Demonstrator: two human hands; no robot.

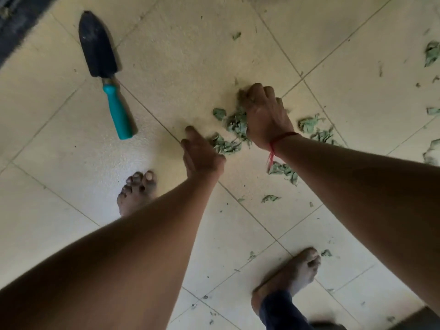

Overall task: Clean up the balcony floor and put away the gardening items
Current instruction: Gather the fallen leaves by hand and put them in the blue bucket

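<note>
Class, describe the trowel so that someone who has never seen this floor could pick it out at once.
Start from the pale tiled floor and look to its upper left, away from the green leaves strewn on the right. There lies the trowel, beyond the left hand and untouched. It is the only tool: a black pointed blade on a teal handle.

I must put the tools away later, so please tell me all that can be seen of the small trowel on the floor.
The trowel lies flat on the tiled floor, upper left in the view. Its pointed blade looks like dark metal, dusted with soil, and points away from the person; the teal handle, seemingly plastic, points toward them. Only the floor touches it; the left hand is nearest, yet apart.
</note>
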